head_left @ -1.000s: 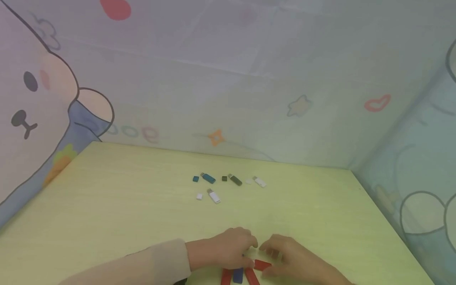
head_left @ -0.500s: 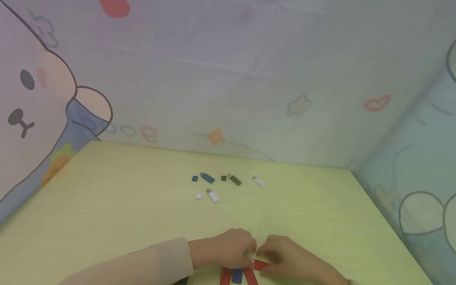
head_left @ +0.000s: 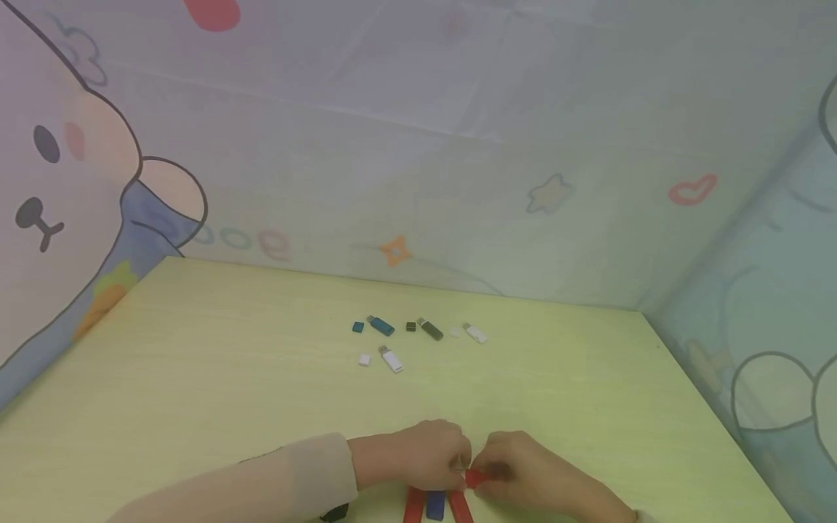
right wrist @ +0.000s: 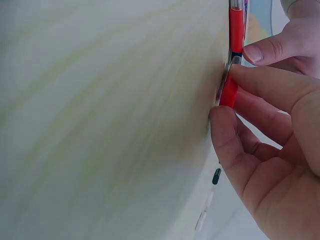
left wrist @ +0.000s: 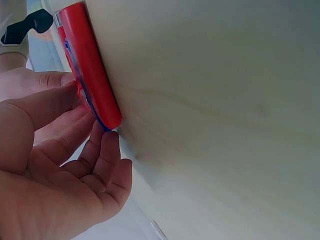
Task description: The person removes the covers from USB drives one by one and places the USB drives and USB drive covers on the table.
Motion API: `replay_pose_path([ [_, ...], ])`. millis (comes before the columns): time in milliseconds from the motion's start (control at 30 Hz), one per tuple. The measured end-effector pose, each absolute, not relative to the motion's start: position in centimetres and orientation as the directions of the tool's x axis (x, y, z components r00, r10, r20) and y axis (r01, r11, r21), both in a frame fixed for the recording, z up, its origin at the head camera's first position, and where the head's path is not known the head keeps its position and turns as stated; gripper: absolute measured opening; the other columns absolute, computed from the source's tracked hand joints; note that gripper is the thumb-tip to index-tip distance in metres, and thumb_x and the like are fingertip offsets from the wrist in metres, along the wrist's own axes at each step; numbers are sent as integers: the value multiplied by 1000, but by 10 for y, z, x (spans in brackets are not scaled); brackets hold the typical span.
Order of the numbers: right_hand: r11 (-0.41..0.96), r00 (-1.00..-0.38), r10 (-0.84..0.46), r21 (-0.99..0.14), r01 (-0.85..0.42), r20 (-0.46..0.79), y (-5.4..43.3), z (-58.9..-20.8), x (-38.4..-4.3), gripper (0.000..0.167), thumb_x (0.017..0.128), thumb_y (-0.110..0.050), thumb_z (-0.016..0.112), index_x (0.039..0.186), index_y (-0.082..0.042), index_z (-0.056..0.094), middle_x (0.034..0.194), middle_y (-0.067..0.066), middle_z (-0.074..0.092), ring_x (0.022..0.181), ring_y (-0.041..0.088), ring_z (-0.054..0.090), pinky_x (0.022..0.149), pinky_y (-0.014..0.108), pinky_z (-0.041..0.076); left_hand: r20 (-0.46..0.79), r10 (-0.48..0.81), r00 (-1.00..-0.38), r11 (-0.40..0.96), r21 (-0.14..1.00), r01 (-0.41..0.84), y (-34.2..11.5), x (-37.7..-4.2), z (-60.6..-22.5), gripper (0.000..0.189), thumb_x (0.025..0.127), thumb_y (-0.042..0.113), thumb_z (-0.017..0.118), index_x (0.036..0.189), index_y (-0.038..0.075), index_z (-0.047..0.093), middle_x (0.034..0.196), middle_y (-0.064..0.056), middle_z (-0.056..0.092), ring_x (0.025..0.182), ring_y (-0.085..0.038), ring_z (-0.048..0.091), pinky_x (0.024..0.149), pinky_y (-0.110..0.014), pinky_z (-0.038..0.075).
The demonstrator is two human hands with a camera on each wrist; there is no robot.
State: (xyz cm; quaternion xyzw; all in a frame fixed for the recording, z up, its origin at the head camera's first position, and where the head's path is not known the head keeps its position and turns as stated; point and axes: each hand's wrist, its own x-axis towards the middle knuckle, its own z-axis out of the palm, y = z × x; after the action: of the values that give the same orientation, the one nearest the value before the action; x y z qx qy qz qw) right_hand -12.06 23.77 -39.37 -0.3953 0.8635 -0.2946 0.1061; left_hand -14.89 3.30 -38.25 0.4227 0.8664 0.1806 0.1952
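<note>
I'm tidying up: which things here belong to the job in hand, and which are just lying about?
Seemingly in the job:
right hand
red piece in its grip
left hand, beside it
red strips, blue strip nearby

Lying apart, perhaps set aside:
blue USB stick, blue cap
dark USB stick, dark cap
two white USB sticks, white caps

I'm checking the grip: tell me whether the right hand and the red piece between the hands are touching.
Touching. The right wrist view shows the right hand pinching the red piece, with no gap between them.
</note>
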Motion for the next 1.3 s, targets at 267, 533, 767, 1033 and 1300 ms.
replay_pose_path([
  [267, 529, -684, -728, -594, -606, 49, 238, -388, -120, 9, 87, -16, 71, 95, -15, 75, 81, -15, 60, 73, -4, 50, 63, 17, 48, -180, 804, -566, 577, 463, 672, 32, -148, -381, 11, 84, 21, 70, 93, 14, 72, 78, 11, 57, 72, -2, 49, 67, -16, 42],
  [533, 530, -685, -723, -563, -635, 92, 236, -377, -119, 10, 84, -14, 74, 93, -15, 74, 78, -16, 57, 69, -4, 47, 61, 16, 47, -148, 813, -564, 555, 490, 672, 26, -146, -375, 11, 85, 21, 69, 93, 15, 73, 76, 12, 53, 70, -2, 46, 66, -17, 40],
  [767, 544, -716, -697, -626, -559, 32, 227, -361, -109, 14, 85, -15, 73, 100, -16, 73, 82, -14, 58, 72, -2, 51, 61, 18, 50, -59, 842, -537, 491, 497, 716, 15, -139, -364, 13, 87, 19, 66, 94, 13, 75, 73, 13, 52, 69, -1, 44, 65, -14, 39],
  [1033, 591, -774, -613, -740, -320, -155, 212, -344, -92, 15, 89, -28, 69, 104, -26, 73, 85, -15, 63, 73, 5, 57, 62, 23, 49, 40, 859, -510, 421, 511, 750, -2, -124, -353, 11, 87, 16, 66, 91, 12, 75, 66, 15, 47, 64, 1, 39, 60, -12, 34],
  [1300, 528, -772, -617, -808, -261, -154, 202, -343, -82, 13, 91, -25, 67, 102, -23, 72, 83, -10, 65, 59, 5, 57, 55, 22, 49, 13, 823, -569, 451, 593, 667, -14, -113, -349, 10, 87, 15, 66, 93, 13, 74, 69, 16, 51, 67, 2, 44, 65, -13, 41],
])
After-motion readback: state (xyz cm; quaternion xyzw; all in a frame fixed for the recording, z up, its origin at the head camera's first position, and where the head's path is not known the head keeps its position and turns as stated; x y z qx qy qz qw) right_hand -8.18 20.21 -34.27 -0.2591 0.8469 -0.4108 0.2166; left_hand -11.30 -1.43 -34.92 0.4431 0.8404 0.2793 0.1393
